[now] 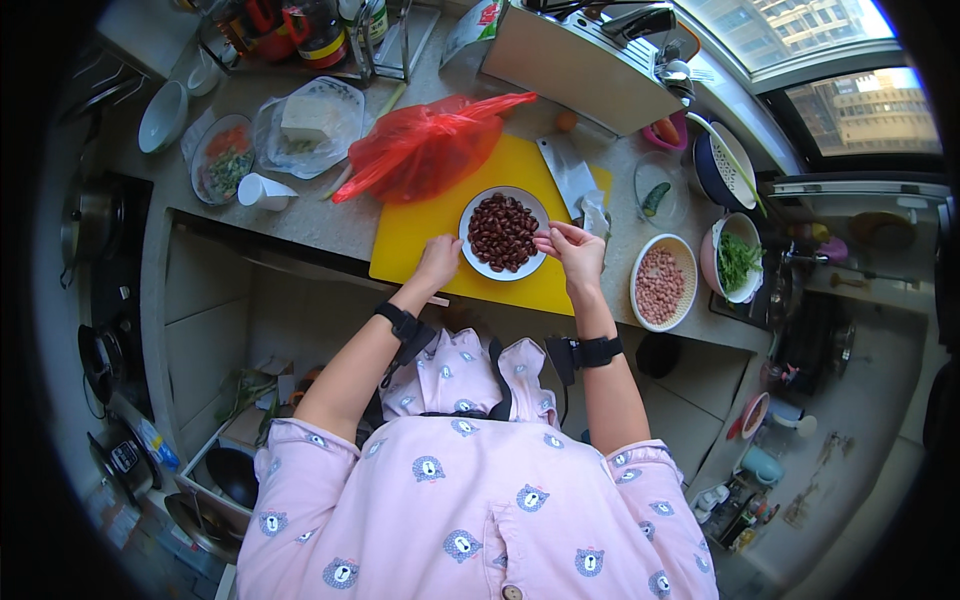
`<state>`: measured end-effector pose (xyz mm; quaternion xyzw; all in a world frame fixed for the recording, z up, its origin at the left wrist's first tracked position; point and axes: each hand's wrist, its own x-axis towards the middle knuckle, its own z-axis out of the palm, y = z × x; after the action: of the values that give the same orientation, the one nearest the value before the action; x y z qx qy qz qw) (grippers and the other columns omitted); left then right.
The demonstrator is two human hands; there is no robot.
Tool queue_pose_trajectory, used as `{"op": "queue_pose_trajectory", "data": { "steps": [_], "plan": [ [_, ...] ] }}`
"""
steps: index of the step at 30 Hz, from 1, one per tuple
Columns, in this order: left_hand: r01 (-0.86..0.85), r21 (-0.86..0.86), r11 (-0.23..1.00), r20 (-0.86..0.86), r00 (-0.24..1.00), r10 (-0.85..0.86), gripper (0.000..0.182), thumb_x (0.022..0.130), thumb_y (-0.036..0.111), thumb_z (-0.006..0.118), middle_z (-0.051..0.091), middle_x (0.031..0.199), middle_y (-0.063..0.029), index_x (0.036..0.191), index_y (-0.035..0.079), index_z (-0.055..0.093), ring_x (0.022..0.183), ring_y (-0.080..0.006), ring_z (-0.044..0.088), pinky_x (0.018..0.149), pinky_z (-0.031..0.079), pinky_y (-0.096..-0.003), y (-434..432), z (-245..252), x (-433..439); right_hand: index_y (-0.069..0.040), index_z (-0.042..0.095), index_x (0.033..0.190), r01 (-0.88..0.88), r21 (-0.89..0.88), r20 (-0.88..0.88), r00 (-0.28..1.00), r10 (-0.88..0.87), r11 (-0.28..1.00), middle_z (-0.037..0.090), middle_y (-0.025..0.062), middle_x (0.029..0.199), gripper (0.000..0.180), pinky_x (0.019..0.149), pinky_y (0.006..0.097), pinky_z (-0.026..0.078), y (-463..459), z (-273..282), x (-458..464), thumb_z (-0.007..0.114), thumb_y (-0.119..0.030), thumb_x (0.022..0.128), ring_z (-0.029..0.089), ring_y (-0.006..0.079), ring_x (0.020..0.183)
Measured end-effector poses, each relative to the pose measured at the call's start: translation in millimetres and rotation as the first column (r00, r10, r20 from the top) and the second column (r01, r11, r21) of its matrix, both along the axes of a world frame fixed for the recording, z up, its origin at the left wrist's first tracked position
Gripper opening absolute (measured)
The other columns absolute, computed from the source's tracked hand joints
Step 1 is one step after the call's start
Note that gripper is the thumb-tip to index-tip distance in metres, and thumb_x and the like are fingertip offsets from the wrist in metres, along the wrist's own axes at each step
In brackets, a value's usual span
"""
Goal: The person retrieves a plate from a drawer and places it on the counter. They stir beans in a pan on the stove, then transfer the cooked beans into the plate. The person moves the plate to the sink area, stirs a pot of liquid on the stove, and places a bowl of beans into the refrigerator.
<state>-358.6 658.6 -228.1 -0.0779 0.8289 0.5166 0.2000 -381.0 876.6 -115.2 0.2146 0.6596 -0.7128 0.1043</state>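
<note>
A white round bowl (466,262) with a dark rim rests on the yellow cutting board (405,240), filled with dark reddish-brown beans (504,231). At the bowl's left side, my left hand (440,261) has its curled fingers against the rim, seemingly pinching it. My right hand (576,253) is at the right side, fingertips bent together over the edge of the beans. Whether a bean sits between those fingertips is too small to tell. Behind the right hand lies a cleaver (564,171) with crumpled white material (595,214) by its handle end.
A red plastic bag (431,150) covers the board's back left. To the left are tofu (307,118), a plate of chopped vegetables (225,161) and a paper roll (262,192). On the right stand a basket of pinkish beans (661,285), leafy greens (738,255) and a cucumber piece (656,199).
</note>
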Motion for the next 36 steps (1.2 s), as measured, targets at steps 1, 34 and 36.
{"op": "queue_pose_trajectory", "data": {
  "steps": [1, 34, 36],
  "plan": [
    [-0.013, 0.016, 1.0, 0.057, 0.998, 0.012, 0.023, 0.091, 0.012, 0.051, 0.061, 0.064, -0.0163, 0.082, -0.009, 0.057, 0.052, -0.0226, 0.063, 0.048, 0.051, -0.0353, 5, -2, -2, 0.014, 0.056, 0.107, 0.031, -0.023, 0.01, 0.999, -0.031, 0.999, 0.065, 0.0224, 0.093, 0.024, 0.071, 0.0288, 0.057, 2, 1, 2, 0.056, 0.0, 0.087, 0.067, 0.0246, 0.078],
    [-0.299, 0.359, 0.884, 0.165, 0.953, 0.255, 0.015, 0.089, 0.006, 0.043, 0.06, 0.068, -0.0077, 0.088, -0.003, 0.054, 0.055, -0.0117, 0.056, 0.05, 0.046, -0.0236, 44, 25, 25, 0.011, 0.06, 0.103, 0.012, -0.141, -0.086, 0.996, -0.024, 0.99, 0.066, 0.019, 0.089, 0.02, 0.07, 0.0269, 0.057, 84, 75, 21, 0.058, -0.001, 0.087, 0.067, 0.0216, 0.076],
    [-0.322, 0.382, 0.866, 0.186, 0.945, 0.269, 0.014, 0.09, 0.006, 0.044, 0.06, 0.068, -0.0074, 0.088, -0.003, 0.054, 0.055, -0.0122, 0.056, 0.05, 0.046, -0.0236, 49, 23, 26, 0.011, 0.06, 0.103, -0.012, -0.133, -0.082, 0.997, 0.001, 0.991, 0.066, 0.0191, 0.089, 0.02, 0.069, 0.0266, 0.057, 79, 73, 21, 0.058, -0.001, 0.087, 0.067, 0.0213, 0.076]
  ]
}}
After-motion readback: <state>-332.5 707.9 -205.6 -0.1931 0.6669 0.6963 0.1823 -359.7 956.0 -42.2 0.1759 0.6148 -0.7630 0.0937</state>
